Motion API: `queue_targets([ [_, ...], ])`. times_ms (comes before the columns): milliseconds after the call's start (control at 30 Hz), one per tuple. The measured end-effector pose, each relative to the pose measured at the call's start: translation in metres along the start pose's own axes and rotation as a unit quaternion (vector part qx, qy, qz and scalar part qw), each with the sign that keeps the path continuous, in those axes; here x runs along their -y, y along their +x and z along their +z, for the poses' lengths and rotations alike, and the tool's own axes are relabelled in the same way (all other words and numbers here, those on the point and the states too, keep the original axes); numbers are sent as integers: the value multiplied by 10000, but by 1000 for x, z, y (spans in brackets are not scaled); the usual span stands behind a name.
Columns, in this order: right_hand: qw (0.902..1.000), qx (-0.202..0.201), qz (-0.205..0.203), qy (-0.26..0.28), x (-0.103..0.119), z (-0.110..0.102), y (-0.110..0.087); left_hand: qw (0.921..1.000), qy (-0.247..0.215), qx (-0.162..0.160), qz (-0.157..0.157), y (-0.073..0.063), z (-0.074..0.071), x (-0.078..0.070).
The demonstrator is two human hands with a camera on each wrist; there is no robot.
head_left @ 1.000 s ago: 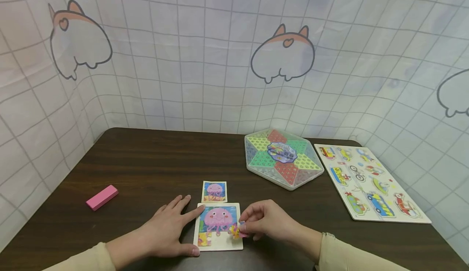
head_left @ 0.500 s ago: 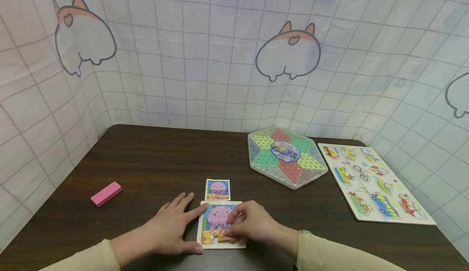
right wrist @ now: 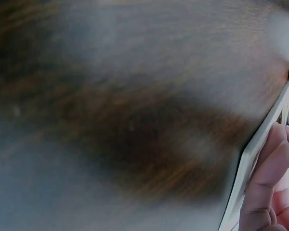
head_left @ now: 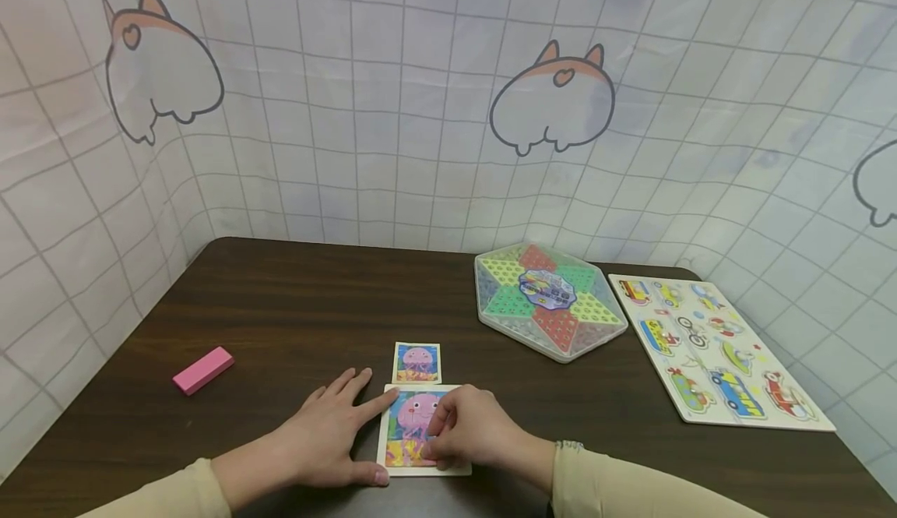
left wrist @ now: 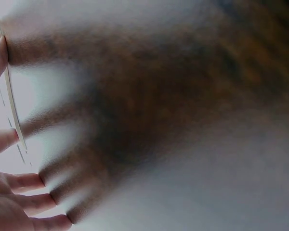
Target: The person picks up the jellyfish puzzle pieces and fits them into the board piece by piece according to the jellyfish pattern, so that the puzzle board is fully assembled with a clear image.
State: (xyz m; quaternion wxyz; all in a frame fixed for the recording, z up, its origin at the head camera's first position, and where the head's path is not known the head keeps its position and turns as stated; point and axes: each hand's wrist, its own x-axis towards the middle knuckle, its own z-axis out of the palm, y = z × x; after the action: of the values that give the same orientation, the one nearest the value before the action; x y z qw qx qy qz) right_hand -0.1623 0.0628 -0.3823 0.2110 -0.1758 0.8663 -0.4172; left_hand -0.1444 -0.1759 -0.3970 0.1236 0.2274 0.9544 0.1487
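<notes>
A jigsaw puzzle board [head_left: 381, 456] with a pink jellyfish picture and a pale frame lies near the front of the table. My left hand [head_left: 329, 440] has its fingers spread, with the index fingertip and thumb at the board's left edge and the other fingertips resting on the table. Over the lower right of the board, my right hand [head_left: 473, 428] pinches a yellow and pink puzzle piece [head_left: 420, 452] down against the bottom row. The fingers hide most of that piece and the board's right side. In the right wrist view, curled fingers [right wrist: 267, 178] touch the board.
A small jellyfish picture card [head_left: 416, 362] lies just behind the board. Farther back are a hexagonal Chinese checkers box [head_left: 508, 304] and, at the right, a vehicle peg puzzle [head_left: 722, 350]. A pink block [head_left: 203, 370] lies at the left.
My right hand has moved left over the board and lowered the puzzle piece from the right edge into the bottom row. The left hand has stayed at the board's left edge.
</notes>
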Motion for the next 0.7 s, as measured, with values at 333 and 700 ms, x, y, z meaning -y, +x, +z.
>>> queue_targets([
  [333,9979,-160,-95,-614,-1,3,2,10000,-36,38,-15,0,0,0],
  [700,9947,-235,-437,-896,0,0,-3,10000,-33,-7,12,0,0,0],
])
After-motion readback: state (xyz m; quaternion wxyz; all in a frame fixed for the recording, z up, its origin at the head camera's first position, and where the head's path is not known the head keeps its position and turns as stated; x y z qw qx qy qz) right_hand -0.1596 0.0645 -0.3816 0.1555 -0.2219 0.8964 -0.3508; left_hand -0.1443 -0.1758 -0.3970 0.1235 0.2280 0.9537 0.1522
